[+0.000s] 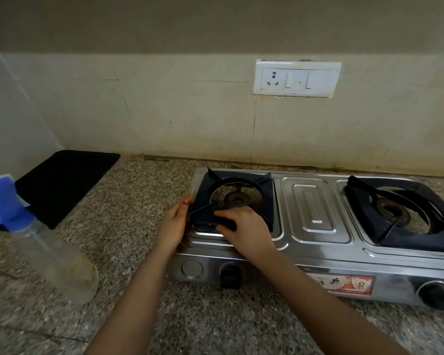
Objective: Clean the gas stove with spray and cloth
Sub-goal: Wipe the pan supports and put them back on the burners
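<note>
Glossy steel stove [315,213], speckled stone counter [139,201]

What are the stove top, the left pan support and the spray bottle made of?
Stove top: likely stainless steel, brushed, with shiny highlights. Left pan support: probably dark enamelled metal, glossy. Spray bottle: clear plastic, cloudy, with a blue plastic trigger head.

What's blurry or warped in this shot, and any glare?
Head view: the spray bottle at the left edge is blurred and leans from wide-angle warp; the stove steel carries glare streaks; the right hand on the pan support is sharp.
</note>
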